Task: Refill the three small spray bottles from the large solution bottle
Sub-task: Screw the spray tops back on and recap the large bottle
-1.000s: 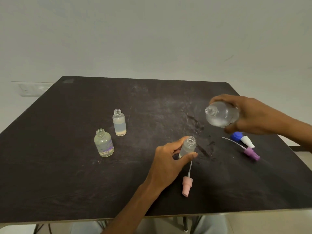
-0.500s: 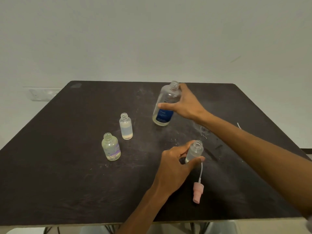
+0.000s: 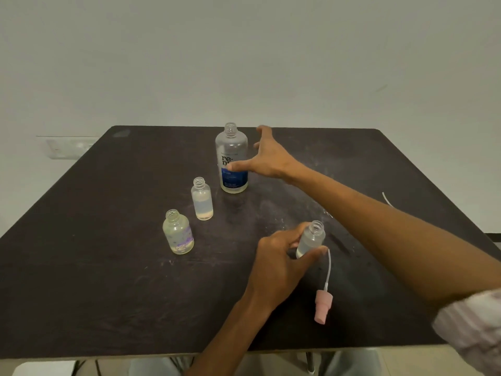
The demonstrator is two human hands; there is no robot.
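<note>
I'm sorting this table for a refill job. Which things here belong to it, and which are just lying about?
Belong:
large solution bottle, open
slim small bottle, open
round small bottle, open
small bottle in the left hand
pink spray head, lying by it

Lying about:
white thin tube near the right edge
wall socket

The left hand (image 3: 276, 264) is curled with thumb and fingers pinched together. The right hand (image 3: 267, 158) reaches far out, fingers spread, maybe touching nothing.

Soft, even, dimmish light with faint shadows; wide-angle bending at the edges, slight softness throughout, no glare.
</note>
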